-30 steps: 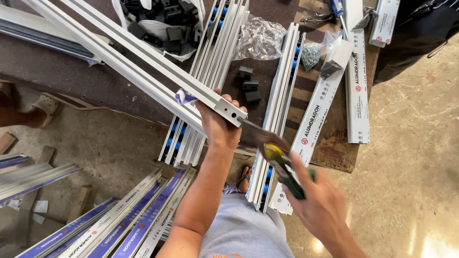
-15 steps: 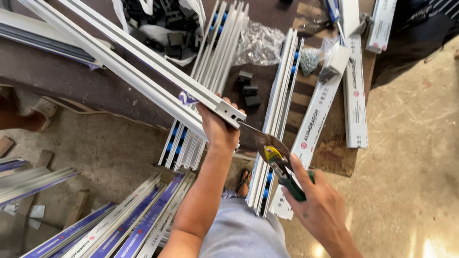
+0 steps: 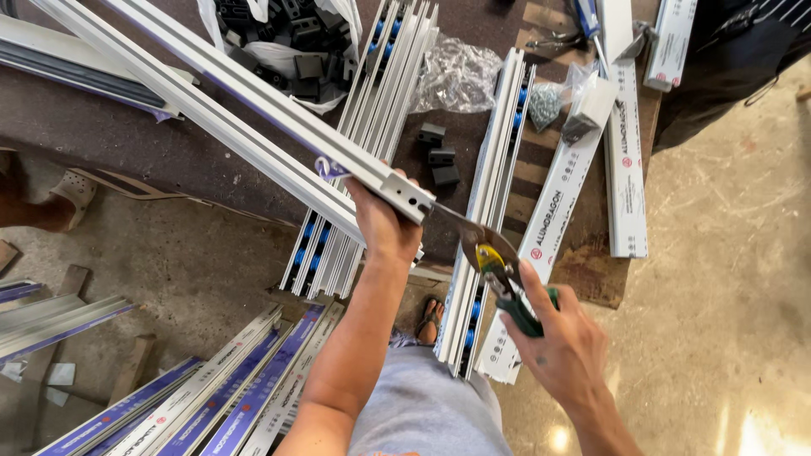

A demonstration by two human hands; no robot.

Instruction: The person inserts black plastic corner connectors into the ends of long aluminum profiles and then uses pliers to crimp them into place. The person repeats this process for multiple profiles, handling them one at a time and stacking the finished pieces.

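Note:
My left hand (image 3: 384,221) grips the near end of a long white aluminium profile (image 3: 253,127) that runs up to the left across the view. Two small holes show in its end face. My right hand (image 3: 562,338) holds a pair of tin snips (image 3: 494,262) with green and yellow handles. The blade tips touch the profile's cut end just right of my left thumb. Bundles of similar white profiles (image 3: 372,143) lie on the dark workbench (image 3: 127,143) under both hands.
Small black plastic blocks (image 3: 439,156) and a clear bag of screws (image 3: 460,76) lie on the bench. A white bag of black parts (image 3: 287,38) sits at the top. Wrapped profiles (image 3: 220,388) lie on the floor lower left. Another person's sandalled foot (image 3: 72,190) is at left.
The profile end and the snips have stayed together; the camera view shifted slightly, and my right hand sits a little lower right on the handles.

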